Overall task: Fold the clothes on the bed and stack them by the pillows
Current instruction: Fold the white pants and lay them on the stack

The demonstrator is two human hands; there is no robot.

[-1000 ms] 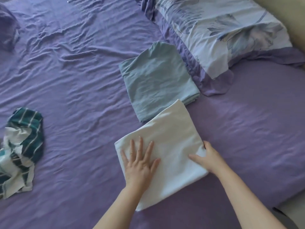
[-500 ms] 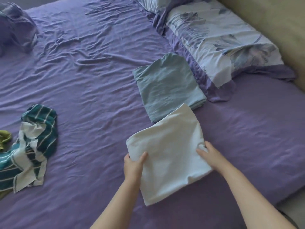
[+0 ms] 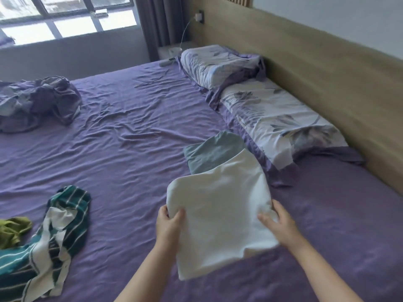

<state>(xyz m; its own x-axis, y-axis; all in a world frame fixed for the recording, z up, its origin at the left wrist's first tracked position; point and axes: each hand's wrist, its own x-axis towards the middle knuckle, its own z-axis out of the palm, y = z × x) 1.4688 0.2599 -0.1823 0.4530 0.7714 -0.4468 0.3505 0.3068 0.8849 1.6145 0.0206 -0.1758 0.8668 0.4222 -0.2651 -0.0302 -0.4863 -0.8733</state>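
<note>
A folded white garment [image 3: 220, 210] is lifted off the purple bed [image 3: 122, 136]. My left hand [image 3: 169, 223] grips its left edge and my right hand [image 3: 277, 223] grips its right edge. Its far corner overlaps a folded grey-blue garment [image 3: 209, 152] that lies beside the near floral pillow [image 3: 272, 125]. A second floral pillow [image 3: 216, 64] lies farther along the headboard. An unfolded green-and-white striped garment [image 3: 50, 234] and an olive-green garment [image 3: 12, 229] lie crumpled at the left.
A crumpled purple blanket [image 3: 37, 103] sits at the far left of the bed. A wooden headboard [image 3: 316, 75] runs along the right. A remote [image 3: 166, 62] lies near the far pillow, by a nightstand, curtain and window.
My left hand went from pressing flat on the white garment to gripping its edge. Both hands have lifted the garment and carried it toward the grey-blue one. The camera has tilted up.
</note>
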